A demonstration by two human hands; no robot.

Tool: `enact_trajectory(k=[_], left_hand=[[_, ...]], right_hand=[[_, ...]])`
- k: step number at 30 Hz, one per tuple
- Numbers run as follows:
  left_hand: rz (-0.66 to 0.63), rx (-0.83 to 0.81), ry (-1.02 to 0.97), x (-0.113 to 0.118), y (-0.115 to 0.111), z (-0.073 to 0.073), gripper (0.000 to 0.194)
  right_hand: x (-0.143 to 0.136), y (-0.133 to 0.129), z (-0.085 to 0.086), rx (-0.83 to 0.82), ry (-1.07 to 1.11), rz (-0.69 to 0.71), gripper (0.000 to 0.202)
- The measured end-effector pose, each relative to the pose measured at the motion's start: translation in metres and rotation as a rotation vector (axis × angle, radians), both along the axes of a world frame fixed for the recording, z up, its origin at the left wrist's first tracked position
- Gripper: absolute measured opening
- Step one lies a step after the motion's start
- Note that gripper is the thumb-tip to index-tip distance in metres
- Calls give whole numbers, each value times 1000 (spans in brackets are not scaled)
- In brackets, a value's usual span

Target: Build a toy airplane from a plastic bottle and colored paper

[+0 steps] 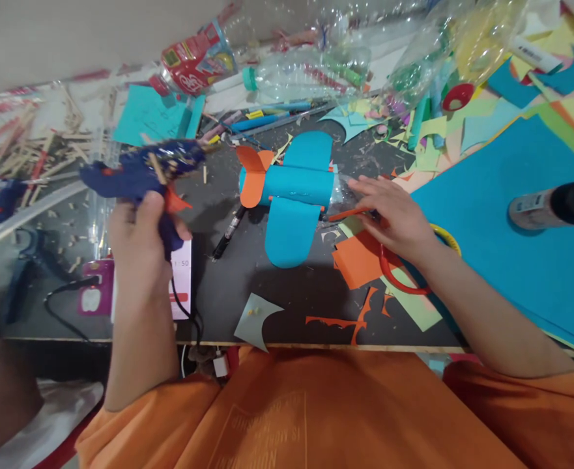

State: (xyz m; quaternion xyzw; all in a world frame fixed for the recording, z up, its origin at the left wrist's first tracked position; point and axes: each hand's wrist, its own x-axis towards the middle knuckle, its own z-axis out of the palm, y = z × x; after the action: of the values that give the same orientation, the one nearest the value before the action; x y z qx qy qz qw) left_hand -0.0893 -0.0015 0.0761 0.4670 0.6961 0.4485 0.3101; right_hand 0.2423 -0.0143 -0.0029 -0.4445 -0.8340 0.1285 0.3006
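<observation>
My left hand point(143, 241) is wrapped round the handle of a dark blue hot glue gun point(144, 166), raised over the table and slightly blurred. In the middle lies a toy airplane point(299, 184) with a blue paper body, rounded blue wings and orange tail fins point(252, 179). Its right end is clear plastic point(340, 192). There my right hand point(397, 215) has its fingers over the plastic and its thumb below. A thin orange strip point(348, 213) reaches to the fingers; how it is attached is hidden. Scissors with a red-orange and yellow handle point(404, 283) lie partly under that hand.
Plastic bottles point(301, 73) and pens point(267, 120) line the back. Wooden sticks point(47, 163) and a second glue gun point(32, 260) are at left. Blue sheets point(502, 241) with a black-capped bottle point(555, 205) lie right. Orange scraps point(358, 260) and a marker point(229, 234) surround the airplane.
</observation>
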Motion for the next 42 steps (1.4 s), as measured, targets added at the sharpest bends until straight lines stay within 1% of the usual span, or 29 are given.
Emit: enact_trajectory(k=[1, 2, 3, 4, 5, 8, 10, 12, 14, 16, 17, 19, 21, 22, 23, 25, 26, 28, 29, 30, 31, 33, 35, 37, 40, 42], left_hand=[[60, -16, -85, -4, 7, -1, 21], [98, -67, -155, -9, 14, -3, 23], [64, -181, -212, -13, 21, -6, 18], [21, -275, -249, -16, 27, -9, 19], [6, -336, -273, -18, 33, -12, 20], [-1, -439, -352, -18, 42, -23, 27], [-52, -461, -340, -15, 43, -30, 27], [-93, -406, -304, -13, 44, -36, 21], [-69, -304, -288, -15, 45, -40, 16], [-33, -230, -276, -22, 48, -41, 15], [-36, -213, -255, -26, 49, -42, 17], [-90, -200, -182, -32, 52, -41, 25], [-116, -188, -130, -33, 54, -38, 32], [-70, -172, -134, -30, 53, -36, 32], [6, -149, -159, -23, 51, -33, 29], [164, -35, -222, -5, 44, -26, 26], [150, 15, -227, 7, 40, -24, 29], [-83, 35, -232, 29, 30, -25, 34], [-172, 19, -226, 38, 27, -28, 33], [-220, 25, -196, 45, 24, -34, 31], [-263, 25, -155, 50, 23, -42, 29], [-319, 74, -113, 52, 23, -60, 33], [-374, 154, -123, 48, 25, -77, 39], [-420, 206, -138, 42, 26, -89, 42], [-431, 241, -136, 38, 23, -97, 42], [-404, 245, -117, 39, 20, -98, 41]], right_hand=[[0, 0, 0, 7, -1, 2, 15], [0, 0, 0, 11, -3, 5, 15], [0, 0, -1, 11, -5, 8, 15], [0, 0, -1, 6, -7, 10, 15], [1, 1, -2, -1, -9, 13, 14], [1, 1, -3, -6, -10, 19, 13], [1, 1, -3, -2, -10, 20, 14], [1, 1, -2, -6, -17, 21, 14], [1, 1, -2, -12, -22, 16, 14], [1, 1, -2, -7, -19, 14, 14], [1, 1, -2, 1, -14, 16, 14], [1, 1, -3, 13, -11, 22, 14], [1, 1, -3, 16, -13, 23, 14], [1, 1, -4, 16, -14, 22, 15], [1, 1, -4, 17, -10, 20, 14], [1, 0, -4, 31, 0, 14, 13], [1, 0, -4, 40, 3, 9, 12], [2, -1, -3, 51, 0, -7, 10], [2, -2, -2, 53, 1, -12, 10], [3, -3, 0, 54, 8, -18, 10], [3, -4, 1, 56, 26, -28, 12], [2, -8, 5, 85, 97, -83, 17], [2, -14, 8, 133, 192, -203, 21], [2, -21, 11, 133, 274, -354, 21], [2, -32, 13, -19, 378, -525, 17], [2, -37, 12, -134, 477, -574, 17]])
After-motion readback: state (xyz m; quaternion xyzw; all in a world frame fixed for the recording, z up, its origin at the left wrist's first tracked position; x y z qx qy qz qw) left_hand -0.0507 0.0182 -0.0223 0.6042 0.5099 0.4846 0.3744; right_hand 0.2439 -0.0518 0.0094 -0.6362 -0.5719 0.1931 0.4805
